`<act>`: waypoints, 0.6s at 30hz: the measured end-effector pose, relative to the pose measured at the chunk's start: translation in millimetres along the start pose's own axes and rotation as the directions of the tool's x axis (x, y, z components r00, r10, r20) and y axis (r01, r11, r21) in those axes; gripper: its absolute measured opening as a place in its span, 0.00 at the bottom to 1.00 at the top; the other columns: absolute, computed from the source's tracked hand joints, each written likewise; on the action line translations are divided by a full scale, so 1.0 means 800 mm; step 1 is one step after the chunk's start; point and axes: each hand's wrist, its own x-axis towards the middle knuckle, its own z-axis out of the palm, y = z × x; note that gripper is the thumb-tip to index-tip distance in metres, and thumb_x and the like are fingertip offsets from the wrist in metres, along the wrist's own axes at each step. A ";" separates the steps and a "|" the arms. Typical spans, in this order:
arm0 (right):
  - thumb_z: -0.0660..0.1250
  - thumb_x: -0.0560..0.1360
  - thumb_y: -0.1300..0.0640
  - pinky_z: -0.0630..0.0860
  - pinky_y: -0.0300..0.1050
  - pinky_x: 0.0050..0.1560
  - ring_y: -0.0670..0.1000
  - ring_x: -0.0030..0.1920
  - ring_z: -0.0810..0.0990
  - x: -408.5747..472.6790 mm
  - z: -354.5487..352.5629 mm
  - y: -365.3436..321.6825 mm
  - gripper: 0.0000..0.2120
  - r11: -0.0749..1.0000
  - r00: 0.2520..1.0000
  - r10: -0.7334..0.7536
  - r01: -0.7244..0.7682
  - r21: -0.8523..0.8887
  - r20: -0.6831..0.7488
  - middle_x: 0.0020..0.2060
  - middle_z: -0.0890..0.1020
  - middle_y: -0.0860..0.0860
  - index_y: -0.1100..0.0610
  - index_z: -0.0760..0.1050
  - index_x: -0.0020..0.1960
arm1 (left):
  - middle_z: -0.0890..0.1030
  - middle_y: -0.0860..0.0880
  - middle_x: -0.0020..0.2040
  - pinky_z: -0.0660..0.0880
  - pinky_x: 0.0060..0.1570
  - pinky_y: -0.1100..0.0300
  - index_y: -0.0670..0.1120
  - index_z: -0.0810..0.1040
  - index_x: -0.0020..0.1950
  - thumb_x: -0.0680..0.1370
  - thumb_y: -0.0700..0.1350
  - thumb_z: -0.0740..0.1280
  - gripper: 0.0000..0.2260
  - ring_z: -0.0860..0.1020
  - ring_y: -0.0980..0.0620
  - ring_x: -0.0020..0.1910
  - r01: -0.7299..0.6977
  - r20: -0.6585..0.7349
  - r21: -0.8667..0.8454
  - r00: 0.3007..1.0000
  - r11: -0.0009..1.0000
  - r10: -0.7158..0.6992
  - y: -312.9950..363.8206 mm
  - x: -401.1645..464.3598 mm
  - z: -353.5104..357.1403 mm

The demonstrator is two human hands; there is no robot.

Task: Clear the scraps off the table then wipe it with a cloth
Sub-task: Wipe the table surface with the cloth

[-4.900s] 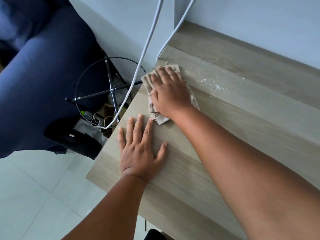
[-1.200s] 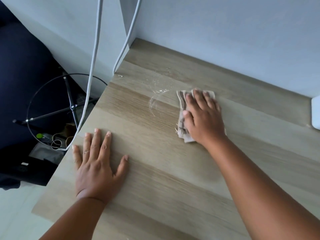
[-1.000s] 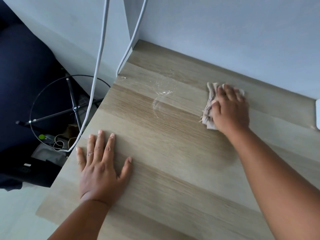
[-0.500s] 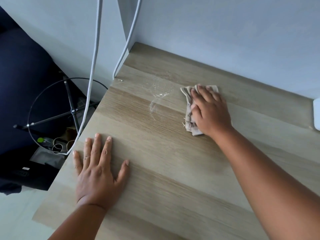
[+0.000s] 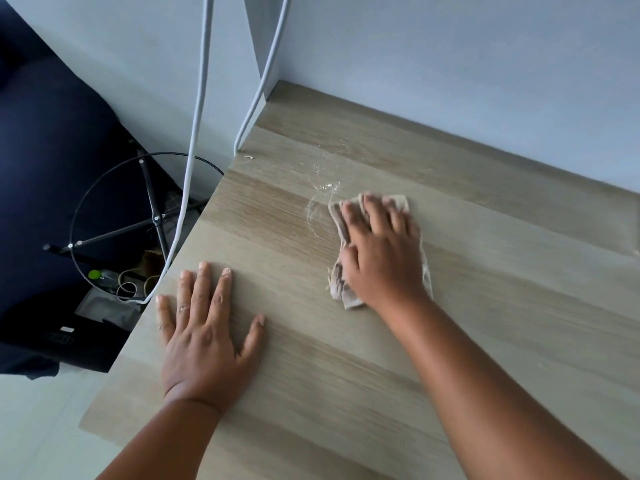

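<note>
A light wooden table fills most of the view. My right hand presses flat on a crumpled beige cloth near the table's middle; the cloth shows at the fingertips and along the hand's left side. Just left of the cloth, a wet smear with small droplets glistens on the wood. A tiny scrap lies at the far left corner. My left hand rests palm down, fingers spread, near the table's left edge, holding nothing.
Two white cables hang down past the table's left edge. Below there stand a black wire-ring stand, a dark blue seat and clutter on the floor. A pale wall backs the table.
My right hand swept the cloth right toward the wall, then back left and nearer; it now sits beside the wet smear. My left hand stayed planted.
</note>
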 end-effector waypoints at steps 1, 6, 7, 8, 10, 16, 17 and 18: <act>0.54 0.76 0.45 0.58 0.63 0.78 0.63 0.78 0.63 -0.020 0.003 0.001 0.31 1.000 1.000 -0.030 0.030 0.003 0.000 0.79 0.66 0.54 0.48 0.66 0.79 | 0.49 0.48 0.86 0.43 0.81 0.39 0.50 0.57 0.85 0.78 0.69 0.53 0.39 0.42 0.50 0.85 0.001 0.002 0.000 1.000 1.000 -0.001 0.000 0.000 0.000; 0.55 0.75 0.46 0.58 0.62 0.79 0.62 0.78 0.65 -0.051 0.008 0.025 0.31 1.000 1.000 -0.023 0.023 0.012 0.003 0.79 0.67 0.53 0.46 0.67 0.78 | 0.49 0.49 0.86 0.43 0.81 0.39 0.50 0.57 0.85 0.79 0.69 0.53 0.39 0.42 0.49 0.85 -0.003 -0.005 -0.011 1.000 1.000 0.003 0.000 0.000 -0.001; 0.55 0.76 0.44 0.58 0.62 0.78 0.63 0.77 0.65 -0.042 0.008 0.021 0.31 1.000 1.000 0.013 -0.013 0.003 -0.009 0.79 0.67 0.54 0.46 0.67 0.78 | 0.49 0.49 0.86 0.44 0.81 0.39 0.50 0.57 0.85 0.79 0.69 0.53 0.39 0.42 0.49 0.85 -0.003 -0.004 -0.008 1.000 1.000 0.003 0.000 -0.001 -0.001; 0.54 0.77 0.42 0.58 0.63 0.77 0.64 0.76 0.65 -0.028 0.008 0.015 0.30 0.999 0.999 0.044 -0.044 -0.005 -0.025 0.79 0.67 0.55 0.47 0.67 0.78 | 0.49 0.48 0.86 0.43 0.81 0.39 0.50 0.57 0.85 0.79 0.69 0.53 0.39 0.42 0.49 0.85 -0.004 -0.005 -0.007 1.000 1.000 0.004 0.000 -0.001 -0.001; 0.53 0.79 0.35 0.58 0.65 0.75 0.65 0.76 0.65 0.003 0.008 -0.007 0.31 0.998 0.997 0.064 -0.065 -0.008 -0.040 0.78 0.67 0.57 0.48 0.66 0.78 | 0.50 0.48 0.86 0.43 0.81 0.39 0.50 0.57 0.85 0.79 0.69 0.53 0.38 0.42 0.49 0.85 -0.006 -0.009 -0.006 1.000 1.000 0.006 0.000 -0.001 0.000; 0.56 0.80 0.40 0.58 0.64 0.77 0.64 0.76 0.66 0.000 0.019 -0.053 0.27 0.995 0.993 -0.100 0.101 0.017 -0.062 0.78 0.68 0.56 0.48 0.69 0.77 | 0.50 0.48 0.86 0.44 0.81 0.38 0.50 0.58 0.84 0.79 0.69 0.53 0.38 0.43 0.49 0.85 -0.008 -0.022 -0.001 1.000 1.000 0.008 -0.001 0.000 0.002; 0.56 0.81 0.41 0.57 0.64 0.78 0.63 0.77 0.66 -0.013 0.020 -0.047 0.27 0.989 0.988 -0.143 0.144 0.019 -0.067 0.79 0.68 0.55 0.48 0.69 0.77 | 0.50 0.48 0.86 0.44 0.81 0.38 0.50 0.58 0.84 0.79 0.69 0.53 0.38 0.43 0.49 0.85 -0.005 -0.023 0.001 1.000 1.000 0.005 -0.001 0.000 0.002; 0.55 0.82 0.41 0.57 0.63 0.78 0.62 0.77 0.66 -0.025 0.021 -0.037 0.27 0.985 0.984 -0.167 0.169 0.019 -0.067 0.79 0.67 0.54 0.48 0.69 0.78 | 0.49 0.49 0.86 0.44 0.81 0.38 0.50 0.57 0.85 0.79 0.69 0.53 0.38 0.42 0.49 0.85 -0.004 -0.021 0.006 1.000 1.000 0.004 -0.002 0.000 0.003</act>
